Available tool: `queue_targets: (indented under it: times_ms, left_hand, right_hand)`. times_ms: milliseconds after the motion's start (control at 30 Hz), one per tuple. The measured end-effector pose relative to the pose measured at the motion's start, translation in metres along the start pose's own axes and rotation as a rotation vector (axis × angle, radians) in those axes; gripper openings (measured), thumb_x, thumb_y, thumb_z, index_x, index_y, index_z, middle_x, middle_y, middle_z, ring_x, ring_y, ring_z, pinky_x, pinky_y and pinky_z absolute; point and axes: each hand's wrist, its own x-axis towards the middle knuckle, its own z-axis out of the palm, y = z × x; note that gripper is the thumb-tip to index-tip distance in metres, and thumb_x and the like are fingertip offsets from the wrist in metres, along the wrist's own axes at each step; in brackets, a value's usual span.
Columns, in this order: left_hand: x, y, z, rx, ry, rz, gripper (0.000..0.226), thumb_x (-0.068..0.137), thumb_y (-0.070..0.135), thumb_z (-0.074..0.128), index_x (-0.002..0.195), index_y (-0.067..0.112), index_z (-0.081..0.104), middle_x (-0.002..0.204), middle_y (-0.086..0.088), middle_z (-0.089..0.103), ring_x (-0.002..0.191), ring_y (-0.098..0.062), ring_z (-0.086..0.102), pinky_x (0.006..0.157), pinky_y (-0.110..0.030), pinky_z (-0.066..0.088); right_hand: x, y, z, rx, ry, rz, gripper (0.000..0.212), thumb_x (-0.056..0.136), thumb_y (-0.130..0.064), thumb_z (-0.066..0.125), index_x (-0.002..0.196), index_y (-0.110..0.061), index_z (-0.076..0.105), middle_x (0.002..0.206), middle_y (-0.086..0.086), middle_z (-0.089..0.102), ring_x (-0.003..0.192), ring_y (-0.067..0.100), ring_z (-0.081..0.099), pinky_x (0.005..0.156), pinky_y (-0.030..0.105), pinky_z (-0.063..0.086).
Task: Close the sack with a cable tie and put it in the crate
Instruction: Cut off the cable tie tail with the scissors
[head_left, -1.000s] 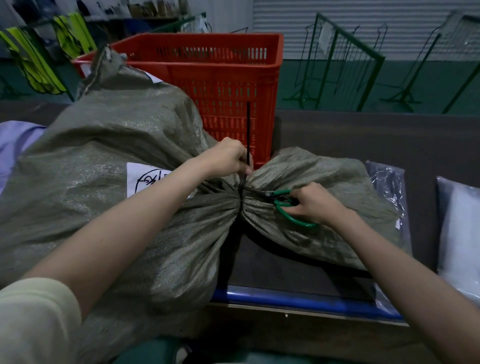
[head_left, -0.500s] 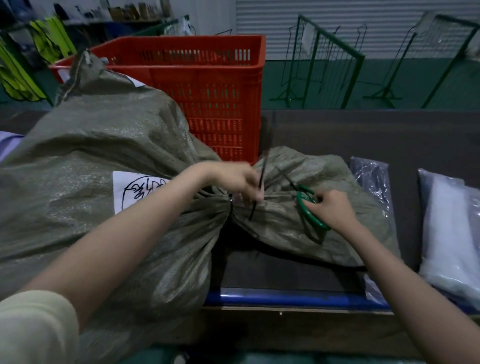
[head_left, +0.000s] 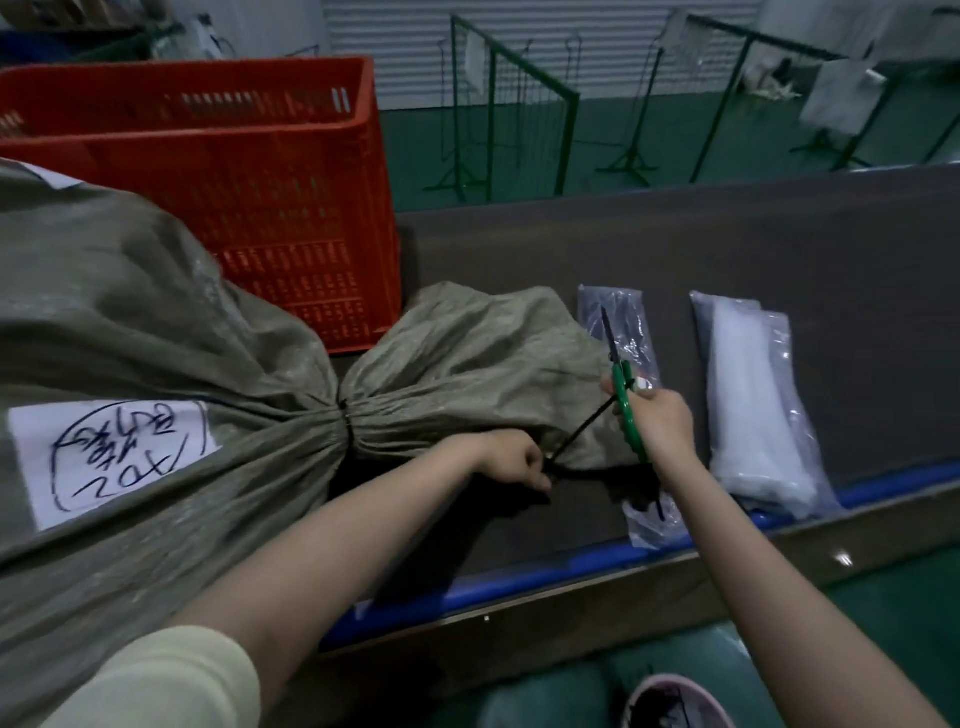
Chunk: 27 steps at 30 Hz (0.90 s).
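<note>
A big grey-green woven sack (head_left: 156, 332) with a white handwritten label lies on the table. A black cable tie (head_left: 344, 422) cinches its neck, and the loose mouth fans out to the right. The red plastic crate (head_left: 270, 171) stands right behind the sack. My left hand (head_left: 514, 462) is below the fanned mouth, away from the neck, pinching one end of a loose black cable tie strip (head_left: 582, 428). My right hand (head_left: 660, 421) grips green-handled scissors (head_left: 627, 405), blades pointing up and away; the strip's far end reaches them.
On the dark table (head_left: 727, 249), right of the sack, lie a clear packet of black ties (head_left: 621, 327) and a packet of white ties (head_left: 748, 395). A blue edge strip (head_left: 519, 582) runs along the table front. Green metal racks (head_left: 514, 104) stand beyond.
My left hand left the sack's neck and moved down and right with the black strip. The scissors swung from the neck out to the right, blades now up.
</note>
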Motion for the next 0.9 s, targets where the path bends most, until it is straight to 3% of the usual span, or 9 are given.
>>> queue_targets:
  times_ms: [100, 233, 367, 467, 600, 667, 733, 800, 900]
  left_hand:
    - [0.009, -0.010, -0.016, -0.227, 0.191, -0.020, 0.033, 0.086, 0.025, 0.063, 0.056, 0.023, 0.049, 0.061, 0.007, 0.049, 0.061, -0.007, 0.044, 0.051, -0.010, 0.034]
    - [0.019, -0.030, -0.040, -0.311, 0.413, -0.143, 0.036, 0.082, 0.025, 0.067, 0.053, 0.020, 0.047, 0.057, 0.002, 0.048, 0.057, -0.010, 0.044, 0.053, -0.023, 0.032]
    - [0.020, -0.045, -0.043, -0.217, 0.367, -0.286, 0.035, 0.079, 0.026, 0.071, 0.051, 0.018, 0.051, 0.067, -0.007, 0.056, 0.072, -0.019, 0.052, 0.063, -0.025, 0.036]
    - [0.019, -0.037, -0.037, -0.257, 0.316, -0.302, 0.036, 0.077, 0.028, 0.071, 0.049, 0.017, 0.052, 0.055, -0.002, 0.050, 0.059, -0.015, 0.047, 0.054, -0.025, 0.033]
    - [0.028, -0.019, -0.023, -0.294, 0.329, -0.297, 0.042, 0.077, 0.032, 0.070, 0.044, 0.016, 0.050, 0.051, 0.000, 0.046, 0.054, -0.012, 0.046, 0.051, -0.022, 0.033]
    - [0.035, -0.013, -0.013, -0.242, 0.332, -0.277, 0.039, 0.074, 0.039, 0.070, 0.046, 0.017, 0.054, 0.071, -0.005, 0.063, 0.086, -0.020, 0.060, 0.078, -0.025, 0.045]
    - [0.038, -0.007, -0.006, -0.107, 0.350, -0.284, 0.027, 0.073, 0.046, 0.068, 0.059, 0.023, 0.065, 0.119, -0.010, 0.060, 0.130, -0.033, 0.039, 0.113, -0.049, 0.022]
    - [0.036, -0.003, -0.002, 0.032, 0.300, -0.294, 0.026, 0.075, 0.048, 0.066, 0.084, 0.025, 0.073, 0.143, -0.012, 0.038, 0.142, -0.037, 0.015, 0.114, -0.057, 0.002]
    - [0.033, -0.001, 0.001, 0.102, 0.231, -0.266, 0.043, 0.072, 0.057, 0.065, 0.098, 0.024, 0.072, 0.152, -0.011, 0.025, 0.144, -0.037, 0.006, 0.114, -0.059, -0.001]
  right_hand:
    - [-0.005, 0.009, -0.006, -0.077, 0.082, 0.017, 0.045, 0.085, -0.036, 0.059, 0.079, 0.008, 0.068, 0.083, 0.025, 0.065, 0.093, 0.038, 0.064, 0.073, 0.037, 0.046]
    - [-0.015, 0.018, -0.004, -0.151, 0.086, 0.078, 0.040, 0.086, -0.037, 0.058, 0.078, 0.001, 0.068, 0.081, 0.021, 0.063, 0.094, 0.038, 0.063, 0.067, 0.032, 0.038]
    - [-0.019, 0.029, 0.011, -0.340, 0.012, 0.108, 0.052, 0.084, -0.047, 0.055, 0.095, 0.002, 0.069, 0.105, 0.023, 0.069, 0.102, 0.037, 0.062, 0.074, 0.032, 0.044]
    - [-0.020, 0.025, 0.023, -0.412, -0.092, 0.138, 0.056, 0.087, -0.043, 0.052, 0.115, 0.004, 0.061, 0.121, 0.023, 0.063, 0.114, 0.037, 0.058, 0.087, 0.032, 0.046]
    - [-0.018, 0.015, 0.035, -0.417, -0.153, 0.151, 0.050, 0.088, -0.034, 0.053, 0.118, 0.007, 0.057, 0.126, 0.024, 0.059, 0.118, 0.036, 0.055, 0.093, 0.033, 0.045]
    - [-0.018, 0.016, 0.038, -0.416, -0.151, 0.147, 0.045, 0.086, -0.027, 0.058, 0.116, 0.006, 0.058, 0.124, 0.024, 0.060, 0.116, 0.036, 0.056, 0.090, 0.034, 0.046]
    - [-0.019, 0.018, 0.039, -0.402, -0.127, 0.160, 0.041, 0.084, -0.023, 0.062, 0.113, 0.006, 0.059, 0.122, 0.023, 0.061, 0.114, 0.036, 0.057, 0.088, 0.035, 0.047]
    - [-0.020, 0.020, 0.041, -0.369, -0.101, 0.169, 0.040, 0.083, -0.023, 0.065, 0.110, 0.005, 0.060, 0.119, 0.023, 0.063, 0.112, 0.036, 0.058, 0.085, 0.035, 0.048]
    - [-0.024, 0.020, 0.044, -0.346, -0.085, 0.172, 0.038, 0.081, -0.023, 0.065, 0.107, 0.005, 0.061, 0.117, 0.024, 0.063, 0.112, 0.035, 0.059, 0.084, 0.034, 0.048]
